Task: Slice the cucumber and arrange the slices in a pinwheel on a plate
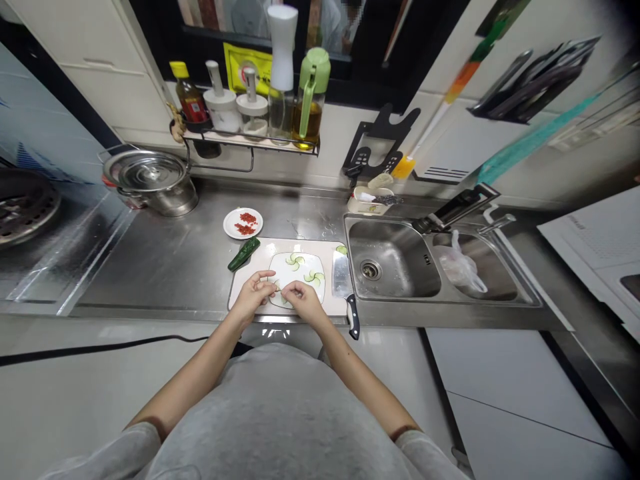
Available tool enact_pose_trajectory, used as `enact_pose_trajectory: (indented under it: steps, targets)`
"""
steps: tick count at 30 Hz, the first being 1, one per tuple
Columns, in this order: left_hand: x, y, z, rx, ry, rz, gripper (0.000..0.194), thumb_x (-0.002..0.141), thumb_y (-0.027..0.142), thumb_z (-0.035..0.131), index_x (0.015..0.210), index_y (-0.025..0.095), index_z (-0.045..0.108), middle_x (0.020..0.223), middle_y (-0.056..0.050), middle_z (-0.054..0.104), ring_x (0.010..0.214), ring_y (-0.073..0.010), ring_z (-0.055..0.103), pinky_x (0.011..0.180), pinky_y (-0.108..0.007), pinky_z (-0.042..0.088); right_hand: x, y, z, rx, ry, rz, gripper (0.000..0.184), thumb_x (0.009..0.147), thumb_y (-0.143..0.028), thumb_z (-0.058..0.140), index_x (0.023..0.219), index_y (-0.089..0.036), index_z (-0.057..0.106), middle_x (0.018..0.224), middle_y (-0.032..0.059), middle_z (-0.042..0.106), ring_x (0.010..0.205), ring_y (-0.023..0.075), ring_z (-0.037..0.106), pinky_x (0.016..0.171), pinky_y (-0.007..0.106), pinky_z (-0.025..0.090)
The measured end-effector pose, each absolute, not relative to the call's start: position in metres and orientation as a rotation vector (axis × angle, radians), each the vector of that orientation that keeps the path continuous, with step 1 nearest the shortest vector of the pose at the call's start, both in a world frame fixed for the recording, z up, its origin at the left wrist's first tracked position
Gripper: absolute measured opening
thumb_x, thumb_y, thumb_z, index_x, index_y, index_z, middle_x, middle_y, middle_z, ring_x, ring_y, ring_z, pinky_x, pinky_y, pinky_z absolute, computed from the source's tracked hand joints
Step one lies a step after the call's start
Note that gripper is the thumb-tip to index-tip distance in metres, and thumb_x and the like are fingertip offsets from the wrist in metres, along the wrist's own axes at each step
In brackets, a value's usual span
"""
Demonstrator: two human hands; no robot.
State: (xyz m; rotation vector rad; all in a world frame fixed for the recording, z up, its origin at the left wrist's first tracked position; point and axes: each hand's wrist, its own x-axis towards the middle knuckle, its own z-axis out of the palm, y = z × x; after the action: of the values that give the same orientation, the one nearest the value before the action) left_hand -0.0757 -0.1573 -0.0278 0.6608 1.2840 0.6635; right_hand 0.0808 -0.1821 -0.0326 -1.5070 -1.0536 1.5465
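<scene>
Over the near edge of a white square plate (300,267), my left hand (255,293) and my right hand (303,301) meet with fingertips pinched. Between them is a small, pale, thin piece that looks like a cucumber slice (278,288), partly hidden by the fingers. On the plate, thin green-edged cucumber slices form two pinwheels, one at the back (295,261) and one at the right (314,277). The plate rests on a pale cutting board (245,270). A dark green cucumber piece (244,254) lies at its left edge, and a kitchen knife (343,275) at its right.
Behind the board stands a small white plate (230,225) with chopped red bits. A steel double sink (395,260) lies to the right, a plastic bag (461,263) in its far basin. A lidded pot (173,193) stands left; a rack (250,139) holds bottles and jars.
</scene>
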Motion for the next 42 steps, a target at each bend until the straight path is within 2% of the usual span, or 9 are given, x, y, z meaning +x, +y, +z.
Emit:
enact_pose_trajectory:
  steps: [7, 14, 21, 27, 31, 35, 42]
  targets:
    - [-0.068, -0.161, -0.031, 0.873, 1.275, 0.808, 0.052, 0.066, 0.041, 0.070, 0.110, 0.019, 0.055, 0.070, 0.003, 0.059, 0.065, -0.0111, 0.058, 0.056, -0.021, 0.039, 0.081, -0.181, -0.035, -1.555, -0.872, 1.627, 0.013, 0.067, -0.033, 0.064, 0.067, -0.020, 0.061, 0.065, -0.0016, 0.060, 0.061, 0.0122, 0.051, 0.059, 0.025, 0.042]
    - [-0.064, -0.166, -0.037, 0.939, 1.251, 0.906, 0.044, 0.071, 0.041, 0.069, 0.106, 0.018, 0.055, 0.075, 0.002, 0.057, 0.068, -0.0107, 0.057, 0.065, -0.023, 0.044, 0.081, -0.179, -0.037, -1.571, -0.725, 1.741, 0.012, 0.065, -0.030, 0.061, 0.065, -0.018, 0.061, 0.060, -0.0025, 0.057, 0.056, 0.0104, 0.048, 0.051, 0.022, 0.039]
    - [-0.062, -0.169, -0.039, 0.985, 1.278, 0.922, 0.042, 0.073, 0.040, 0.067, 0.107, 0.019, 0.056, 0.080, 0.000, 0.057, 0.071, -0.0107, 0.057, 0.068, -0.023, 0.045, 0.082, -0.178, -0.038, -1.583, -0.673, 1.793, 0.012, 0.065, -0.029, 0.062, 0.062, -0.018, 0.059, 0.058, -0.0021, 0.057, 0.056, 0.0108, 0.050, 0.045, 0.020, 0.038]
    - [-0.060, -0.171, -0.052, 1.025, 1.227, 0.890, 0.049, 0.073, 0.032, 0.066, 0.117, 0.018, 0.052, 0.084, 0.000, 0.058, 0.067, -0.0081, 0.055, 0.067, -0.021, 0.044, 0.092, -0.177, -0.044, -1.678, -0.678, 1.801, 0.013, 0.067, -0.030, 0.064, 0.068, -0.018, 0.058, 0.058, -0.0007, 0.062, 0.051, 0.0108, 0.054, 0.042, 0.019, 0.036]
    - [-0.057, -0.173, -0.068, 1.086, 1.239, 0.801, 0.047, 0.071, 0.026, 0.064, 0.117, 0.018, 0.054, 0.078, 0.003, 0.057, 0.062, -0.0065, 0.054, 0.065, -0.020, 0.044, 0.103, -0.175, -0.055, -1.756, -0.806, 1.759, 0.015, 0.070, -0.031, 0.064, 0.069, -0.018, 0.056, 0.054, -0.0015, 0.061, 0.047, 0.0102, 0.054, 0.044, 0.019, 0.037]
    - [-0.053, -0.174, -0.076, 1.261, 1.343, 0.645, 0.032, 0.073, 0.025, 0.059, 0.105, 0.019, 0.063, 0.074, 0.003, 0.060, 0.066, -0.0088, 0.056, 0.070, -0.022, 0.044, 0.115, -0.173, -0.070, -1.900, -1.128, 1.595, 0.015, 0.071, -0.029, 0.064, 0.067, -0.017, 0.057, 0.052, -0.0031, 0.059, 0.050, 0.0100, 0.054, 0.051, 0.020, 0.039]
    - [-0.049, -0.168, -0.067, 1.615, 1.539, 0.267, 0.021, 0.078, 0.026, 0.054, 0.092, 0.026, 0.070, 0.081, 0.003, 0.070, 0.073, -0.0143, 0.061, 0.086, -0.033, 0.038, 0.120, -0.170, -0.079, -2.110, -1.577, 1.336, 0.010, 0.075, -0.027, 0.064, 0.076, -0.017, 0.064, 0.077, 0.0006, 0.066, 0.070, 0.0120, 0.056, 0.062, 0.021, 0.037]
